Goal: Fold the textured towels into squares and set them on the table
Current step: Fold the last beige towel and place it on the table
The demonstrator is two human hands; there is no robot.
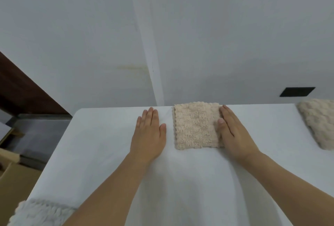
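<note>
Your right hand [233, 131] lies flat, fingers straight, on the right edge of the folded beige towel [196, 126] near the table's [108, 153] far edge, your left hand [149, 135] flat beside it; a forward nudge could push it off.

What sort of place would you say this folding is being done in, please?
Probably a plain indoor room, perhaps at home: a table under a white cloth stands against a bare white wall, with a dark wooden panel at left and folded beige towels on top.
</note>
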